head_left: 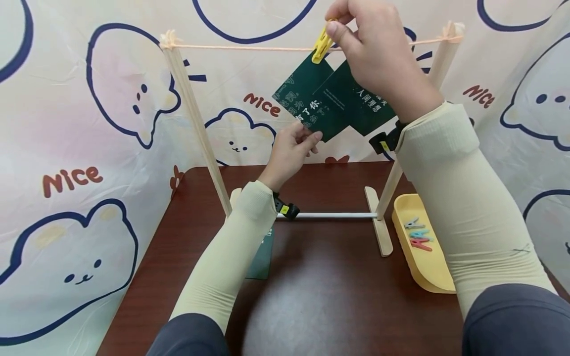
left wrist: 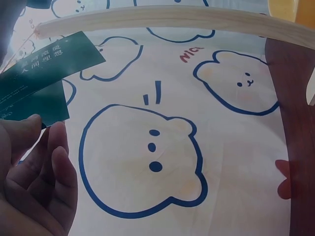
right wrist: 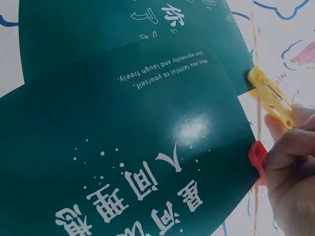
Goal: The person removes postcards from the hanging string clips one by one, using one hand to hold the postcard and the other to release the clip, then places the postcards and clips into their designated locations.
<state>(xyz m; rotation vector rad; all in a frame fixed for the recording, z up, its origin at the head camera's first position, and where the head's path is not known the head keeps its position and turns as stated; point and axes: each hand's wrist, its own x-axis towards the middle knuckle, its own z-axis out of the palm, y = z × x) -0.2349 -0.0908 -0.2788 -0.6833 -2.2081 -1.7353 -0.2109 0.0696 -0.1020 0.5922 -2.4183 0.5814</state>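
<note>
Two dark green cards with white lettering hang overlapped from a string (head_left: 245, 48). My right hand (head_left: 378, 54) pinches the end of a yellow clothespin (head_left: 322, 45), whose other end sits on the top corner of the left card (head_left: 311, 74). Below, my left hand (head_left: 288, 152) holds the lower edge of that card between thumb and fingers. The right card (head_left: 367, 111) hangs partly behind my right hand and wrist. In the right wrist view, a red clothespin (right wrist: 257, 158) clips its top corner to the string, close by my right fingers.
Wooden posts (head_left: 198, 121) hold up the string, joined low down by a white bar (head_left: 334, 215). Another green card (head_left: 260, 259) lies on the brown table (head_left: 334, 306), partly under my left forearm. At right, a yellow tray (head_left: 434, 269) contains several clothespins (head_left: 418, 235).
</note>
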